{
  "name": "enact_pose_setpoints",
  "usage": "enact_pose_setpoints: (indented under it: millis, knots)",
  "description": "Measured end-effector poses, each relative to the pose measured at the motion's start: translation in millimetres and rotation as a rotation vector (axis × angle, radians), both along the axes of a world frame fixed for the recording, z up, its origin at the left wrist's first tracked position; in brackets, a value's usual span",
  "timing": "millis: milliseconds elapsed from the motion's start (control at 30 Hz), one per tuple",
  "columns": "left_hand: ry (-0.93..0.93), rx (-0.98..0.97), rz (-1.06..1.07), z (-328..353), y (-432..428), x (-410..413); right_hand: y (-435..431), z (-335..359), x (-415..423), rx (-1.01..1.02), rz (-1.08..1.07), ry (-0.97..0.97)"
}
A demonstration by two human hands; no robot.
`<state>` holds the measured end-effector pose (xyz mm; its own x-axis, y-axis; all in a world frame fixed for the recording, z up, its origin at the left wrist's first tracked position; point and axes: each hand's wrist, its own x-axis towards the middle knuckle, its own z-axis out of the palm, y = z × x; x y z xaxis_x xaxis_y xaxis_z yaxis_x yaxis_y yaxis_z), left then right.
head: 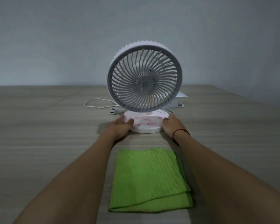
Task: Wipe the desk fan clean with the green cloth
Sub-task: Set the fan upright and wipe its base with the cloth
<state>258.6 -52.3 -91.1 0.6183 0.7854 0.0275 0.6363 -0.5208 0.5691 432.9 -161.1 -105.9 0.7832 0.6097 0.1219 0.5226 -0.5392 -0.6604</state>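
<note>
White object (179, 101) behind desk fan (144, 78) half hidden, can't identify. Right hand (170, 125) fingertips hidden behind fan's base. Both hands grasp base sides, left hand (121, 126) thumb on top. Green cloth (149, 178) folded on worktop (39, 126) between forearms, untouched. Unplugged cord (100, 104) lies left.

The grey wood-grain tabletop (39, 143) bears a white plastic desk fan (145, 76), a folded green cloth (149, 180) and a white corded plug (117, 111).

Smooth plastic desk fan (144, 81), ribbed green cloth (149, 178), matt woodgrain table (47, 143).
</note>
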Motion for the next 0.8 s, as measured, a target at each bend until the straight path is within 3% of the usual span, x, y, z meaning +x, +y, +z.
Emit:
enact_pose_setpoints:
  millis: [233,467,800]
  knots:
    - [-0.027,-0.193,0.017,-3,-38,-34,-49,1,-39,-0.01,0.015,-0.008]
    - [0.088,0.059,0.018,-1,-100,-65,-94,-1,-74,-0.005,0.005,-0.033]
    - [0.13,0.103,0.036,-8,-148,-102,-139,-1,-113,-0.044,-0.011,-0.026]
